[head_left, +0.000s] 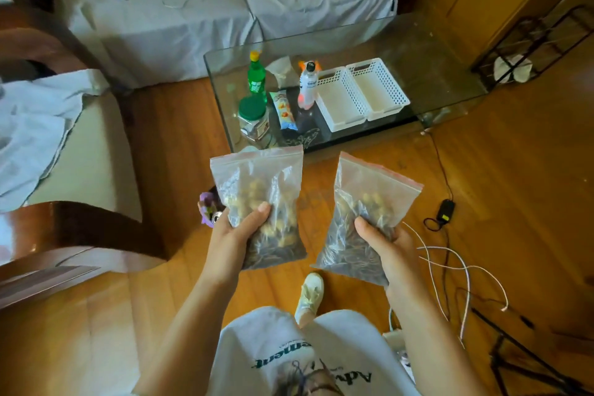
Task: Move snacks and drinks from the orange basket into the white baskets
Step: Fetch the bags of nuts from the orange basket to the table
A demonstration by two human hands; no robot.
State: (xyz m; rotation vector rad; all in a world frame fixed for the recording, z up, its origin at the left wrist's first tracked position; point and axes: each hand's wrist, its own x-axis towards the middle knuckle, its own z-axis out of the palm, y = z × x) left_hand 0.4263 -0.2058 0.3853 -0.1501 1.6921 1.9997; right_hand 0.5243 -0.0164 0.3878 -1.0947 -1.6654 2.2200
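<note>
L hand, R hand, each gripping zip bag bottoms

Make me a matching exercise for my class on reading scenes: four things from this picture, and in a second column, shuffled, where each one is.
Things:
1. green bottle
2. zip bag
3. white baskets
4. black adapter

Places:
A. on the wooden floor
B. right part of the glass table
C. in the left hand
D. left part of the glass table

Pairs: 1-D, 2-C, 3-B, 4-A
</note>
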